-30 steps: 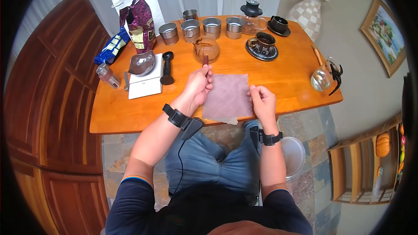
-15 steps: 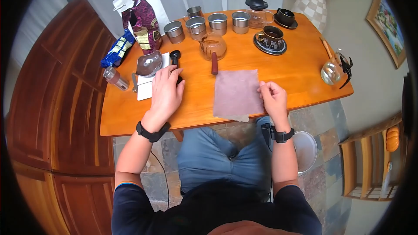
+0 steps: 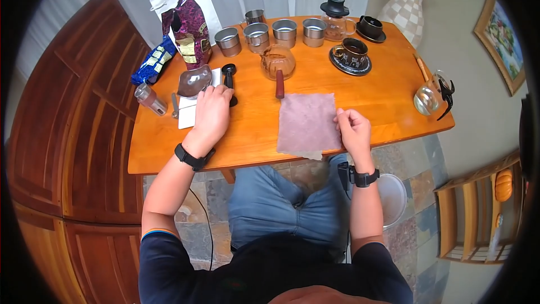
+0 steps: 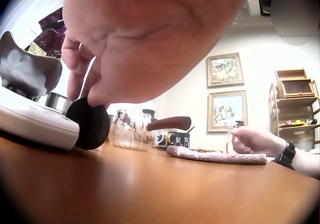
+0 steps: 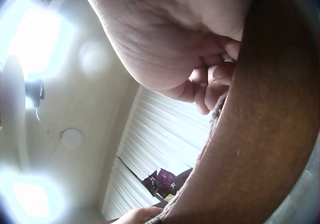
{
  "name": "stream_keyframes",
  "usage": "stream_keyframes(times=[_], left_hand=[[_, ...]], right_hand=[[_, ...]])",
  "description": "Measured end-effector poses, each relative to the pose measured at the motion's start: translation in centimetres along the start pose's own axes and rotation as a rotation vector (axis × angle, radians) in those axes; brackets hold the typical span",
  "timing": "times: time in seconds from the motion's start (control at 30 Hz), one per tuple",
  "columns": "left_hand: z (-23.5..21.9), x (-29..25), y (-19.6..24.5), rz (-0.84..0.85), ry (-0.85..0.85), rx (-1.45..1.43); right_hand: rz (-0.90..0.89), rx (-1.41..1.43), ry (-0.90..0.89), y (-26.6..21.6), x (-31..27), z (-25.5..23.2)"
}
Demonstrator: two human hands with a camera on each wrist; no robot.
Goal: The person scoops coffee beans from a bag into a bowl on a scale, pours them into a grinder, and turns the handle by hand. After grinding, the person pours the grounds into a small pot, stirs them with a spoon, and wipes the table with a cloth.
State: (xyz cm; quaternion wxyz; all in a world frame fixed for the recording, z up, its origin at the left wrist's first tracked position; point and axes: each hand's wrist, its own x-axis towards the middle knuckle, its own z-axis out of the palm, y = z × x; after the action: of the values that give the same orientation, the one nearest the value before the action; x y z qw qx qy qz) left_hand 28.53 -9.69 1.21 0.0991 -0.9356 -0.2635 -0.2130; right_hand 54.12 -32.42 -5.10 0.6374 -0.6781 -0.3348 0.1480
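My left hand (image 3: 211, 115) reaches over the white scale (image 3: 187, 117), its fingers and thumb curled on a black tamper-like tool (image 3: 228, 72). In the left wrist view the tool's round black disc (image 4: 90, 125) shows below the thumb, against the scale's edge. At the right side of a mauve cloth (image 3: 307, 121) my right hand (image 3: 354, 129) rests with loosely curled fingers and nothing visible in them. A brown-stained glass pot (image 3: 278, 63) stands beyond the cloth, its dark red handle (image 3: 279, 85) pointing toward me.
Several metal cups (image 3: 256, 36) line the back. A smoky bowl (image 3: 194, 81) sits on the scale, with a grinder (image 3: 151, 99) left of it. Coffee bags (image 3: 187, 31) stand behind. A black cup (image 3: 354, 48) on its saucer and a glass siphon-like vessel (image 3: 426, 101) are right.
My left hand has left the pot's handle and moved left to the black tool, settling slightly lower over it. My right hand stays beside the cloth. The head view has shifted a little.
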Motion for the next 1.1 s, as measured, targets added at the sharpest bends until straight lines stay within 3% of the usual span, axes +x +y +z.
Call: stream_keyframes(times=[0.17,0.27,0.33,0.43,0.67,0.87,1.03,1.1], left_hand=[[-1.2,1.2,3.7,0.025,0.066,-0.214],[-1.8,2.5,6.1,0.050,-0.045,-0.374],[-1.5,3.4,7.1,0.004,-0.243,-0.544],[0.5,4.3,7.7,0.001,-0.262,-0.522],[1.5,4.0,8.8,0.025,-0.239,-0.547],[-1.5,1.3,7.5,0.041,-0.122,-0.567],[-3.6,-3.6,3.5,-0.399,0.064,-0.911],[-3.8,-6.2,0.4,-0.561,0.199,-0.773]], right_hand=[[0.007,0.001,-0.023,-0.3,-0.1,0.0],[-0.014,0.004,-0.026,0.0,0.0,0.1],[-0.018,0.001,-0.015,0.1,0.0,0.0],[0.006,0.038,-0.009,0.3,0.1,0.0],[-0.021,0.021,-0.031,0.1,0.0,0.0],[0.002,0.067,-0.018,0.0,-0.1,-0.3],[0.005,0.059,-0.016,0.1,-0.1,-0.3],[0.025,0.079,-0.040,-0.2,-0.2,-0.3]])
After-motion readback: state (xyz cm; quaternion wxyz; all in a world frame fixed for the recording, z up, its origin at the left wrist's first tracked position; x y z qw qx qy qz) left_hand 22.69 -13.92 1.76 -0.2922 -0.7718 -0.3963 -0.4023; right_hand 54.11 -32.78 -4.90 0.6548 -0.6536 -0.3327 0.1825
